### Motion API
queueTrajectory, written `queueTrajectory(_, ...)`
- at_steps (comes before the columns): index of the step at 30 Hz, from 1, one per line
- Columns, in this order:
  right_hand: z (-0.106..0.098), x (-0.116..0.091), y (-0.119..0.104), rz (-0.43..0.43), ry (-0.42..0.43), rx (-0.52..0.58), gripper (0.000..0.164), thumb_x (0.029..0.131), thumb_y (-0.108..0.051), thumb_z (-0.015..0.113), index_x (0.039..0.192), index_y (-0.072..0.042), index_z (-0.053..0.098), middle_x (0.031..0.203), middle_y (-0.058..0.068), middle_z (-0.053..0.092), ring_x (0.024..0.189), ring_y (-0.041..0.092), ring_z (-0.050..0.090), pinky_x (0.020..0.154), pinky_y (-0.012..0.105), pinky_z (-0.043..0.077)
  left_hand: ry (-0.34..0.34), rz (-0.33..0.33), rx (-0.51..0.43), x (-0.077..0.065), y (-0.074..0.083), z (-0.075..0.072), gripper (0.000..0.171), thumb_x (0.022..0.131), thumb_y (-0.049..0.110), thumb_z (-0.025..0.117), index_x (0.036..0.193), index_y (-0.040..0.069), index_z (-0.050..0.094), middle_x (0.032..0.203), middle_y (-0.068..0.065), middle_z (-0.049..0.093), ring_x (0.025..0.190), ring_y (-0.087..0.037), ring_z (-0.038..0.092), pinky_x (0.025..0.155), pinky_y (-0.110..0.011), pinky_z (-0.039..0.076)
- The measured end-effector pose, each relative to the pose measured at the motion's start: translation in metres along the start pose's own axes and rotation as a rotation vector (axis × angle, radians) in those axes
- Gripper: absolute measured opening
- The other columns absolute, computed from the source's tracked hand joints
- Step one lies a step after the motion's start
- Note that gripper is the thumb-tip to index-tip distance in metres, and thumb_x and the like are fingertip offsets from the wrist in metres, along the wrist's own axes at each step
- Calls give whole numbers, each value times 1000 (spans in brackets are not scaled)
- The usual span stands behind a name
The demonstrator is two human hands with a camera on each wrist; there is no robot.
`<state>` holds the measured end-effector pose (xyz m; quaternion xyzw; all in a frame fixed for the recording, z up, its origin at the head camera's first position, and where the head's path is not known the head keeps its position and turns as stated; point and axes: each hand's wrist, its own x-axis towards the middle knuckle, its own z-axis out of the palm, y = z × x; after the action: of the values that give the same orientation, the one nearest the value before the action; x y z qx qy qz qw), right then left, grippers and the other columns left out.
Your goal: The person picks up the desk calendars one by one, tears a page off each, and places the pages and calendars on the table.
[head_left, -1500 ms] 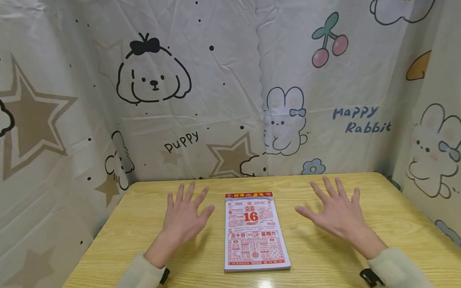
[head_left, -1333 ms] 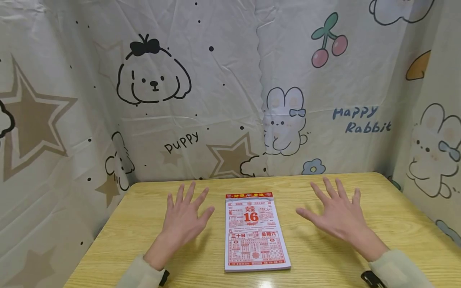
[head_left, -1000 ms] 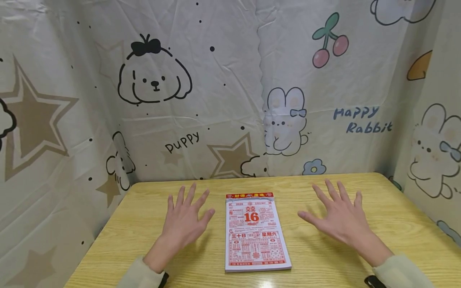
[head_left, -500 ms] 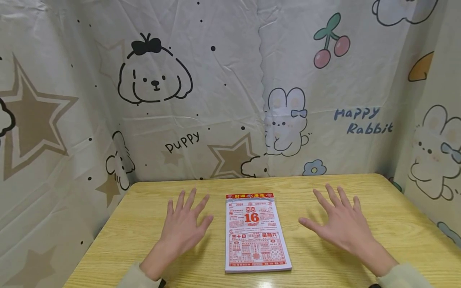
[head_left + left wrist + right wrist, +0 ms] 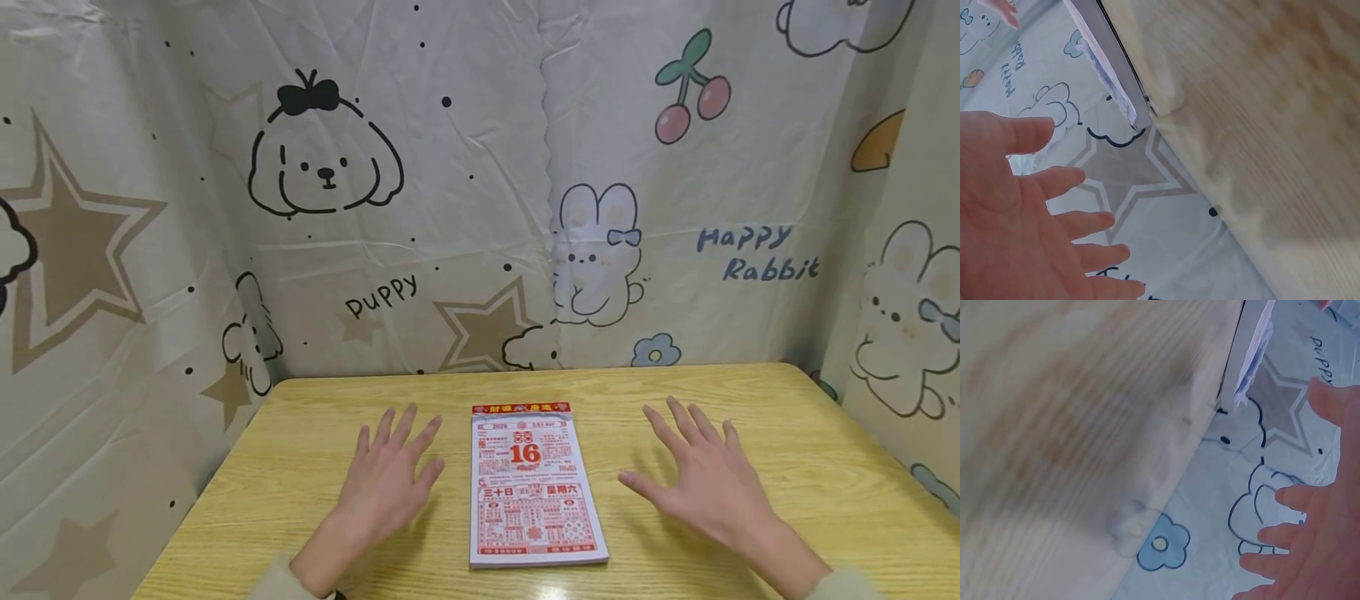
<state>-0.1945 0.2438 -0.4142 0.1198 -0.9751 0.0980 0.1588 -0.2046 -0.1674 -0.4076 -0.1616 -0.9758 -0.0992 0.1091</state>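
A thick tear-off calendar point(image 5: 534, 492) lies flat on the wooden table, its top page printed in red with a large 16 under a red header strip. To its left, my left hand point(image 5: 382, 492) hovers over the table with fingers spread, touching nothing. My right hand point(image 5: 712, 492) is held likewise on the other side, fingers apart and thumb toward the calendar. In the left wrist view the calendar's edge point(image 5: 1113, 62) shows beyond the spread left hand point(image 5: 1029, 219). The right wrist view has the calendar's edge point(image 5: 1247, 356) above the open right hand point(image 5: 1316, 506).
The pale wooden table point(image 5: 247, 483) has rounded back corners. A printed curtain point(image 5: 465, 167) with puppy, rabbit and star drawings hangs behind it and at both sides.
Both hands have drawn slightly back toward the person, lower in the head view, with fingers still spread. The calendar has stayed where it lay.
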Motion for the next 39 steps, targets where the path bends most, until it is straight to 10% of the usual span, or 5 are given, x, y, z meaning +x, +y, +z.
queueTrajectory(27,10,-10,-72,-82,9,186,86,82,-45,88,154,-13,56,147,16,60,130,41,59,105,65,50,47,26,-251,1,18,2,27,98,2,72,124,0,70,139,-21,57,115,-39,66,90,-52,62)
queueTrajectory(39,20,-1,-116,59,-121,498,69,77,-38,94,135,-10,70,134,6,68,123,31,62,104,56,53,-83,-27,-613,10,18,6,23,93,-8,73,115,-1,69,111,-20,67,85,-22,70,67,-31,63)
